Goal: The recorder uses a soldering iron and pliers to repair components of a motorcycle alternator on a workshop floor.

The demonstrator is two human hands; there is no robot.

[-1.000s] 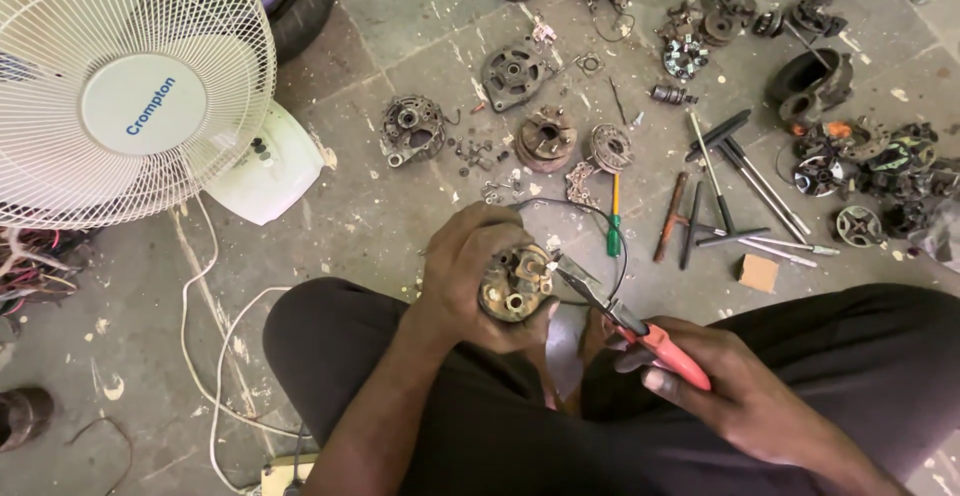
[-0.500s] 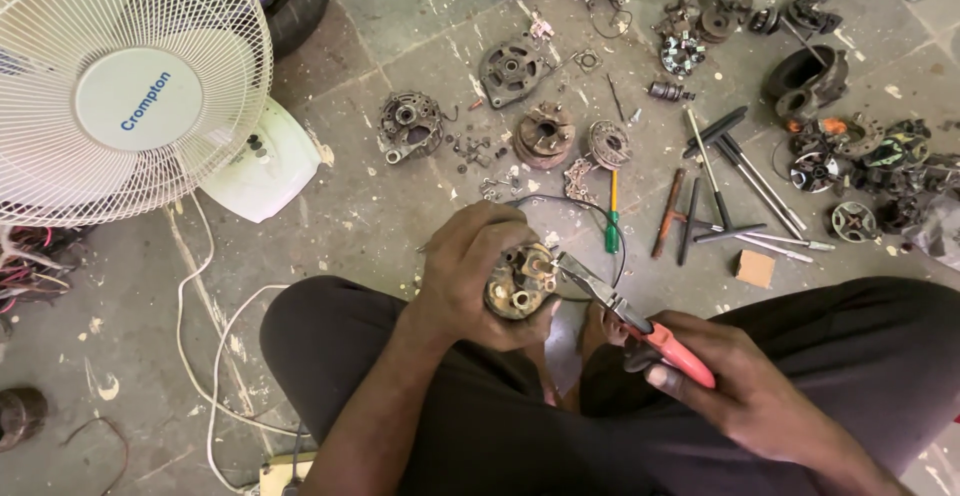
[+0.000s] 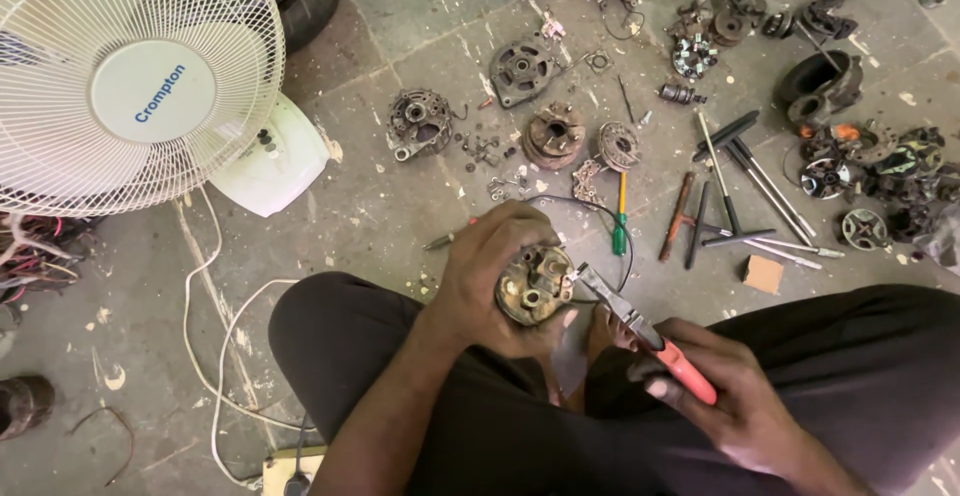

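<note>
The person sits on the floor point(image 3: 400, 206), and the left hand point(image 3: 490, 276) is wrapped around a round, rusty motor part point(image 3: 535, 286), fingers point(image 3: 515, 224) curled over its top and far side so that the open face with its holes looks up toward the camera. The part sits right inside that grip, just above the person's lap, pressed against the palm.

The right hand point(image 3: 720, 396) is closed around the red handles of a pair of pliers point(image 3: 640, 331). The handles lie under its fingers point(image 3: 665, 388), and the metal nose runs up and to the left from them, its tip touching the right edge of the motor part, just beside the left thumb side of the grip.

Beyond the left fingers, on the concrete, lie a green-handled screwdriver point(image 3: 620, 218), a black wire looping past it, several dark socket wrenches point(image 3: 740, 181) and scattered motor housings point(image 3: 420, 124). Well off to the left of both hands stands a white fan point(image 3: 130, 76) with its white cord trailing along the floor.
</note>
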